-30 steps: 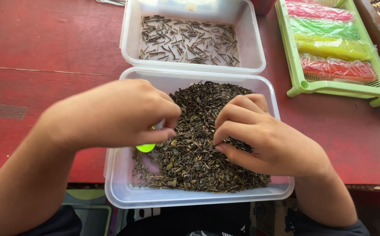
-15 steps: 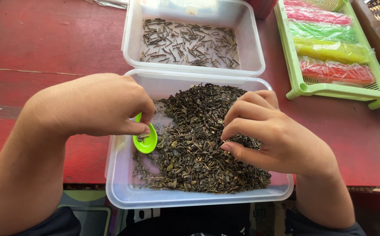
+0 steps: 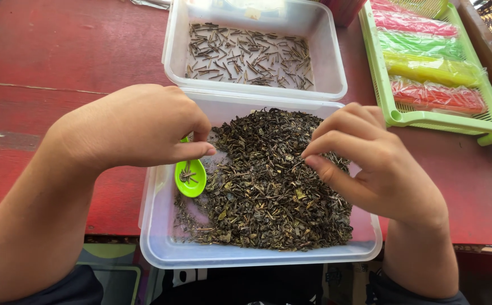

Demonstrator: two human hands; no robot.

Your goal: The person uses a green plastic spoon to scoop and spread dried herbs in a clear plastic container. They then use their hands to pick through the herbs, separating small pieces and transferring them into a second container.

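Lower centre of frame: clear plastic tub (image 3: 161,248), rectangular, sitting at the near edge of a red wooden table (image 3: 48,73). It holds a heap of dark dried tea leaves (image 3: 268,186), piled toward centre and right; the tub floor shows bare at lower left.

Left hand (image 3: 138,127), left of centre: fingers curled and pressed together around the handle of a small green spoon (image 3: 190,178). The spoon bowl hangs over the tub's left side, just beside the leaf heap, with a few thin dark stems lying in it.

Right hand (image 3: 370,164), right of centre: over the heap, thumb and fingertips drawn close in a pinch at the leaf surface. Whether anything sits between them cannot be told.

Upper centre: second clear tub (image 3: 172,56), touching the far rim of the first, floor thinly covered with sorted stems (image 3: 246,53).

Upper right: green slatted tray (image 3: 421,118) holding wrapped packs (image 3: 427,68) in red, green, yellow and red.
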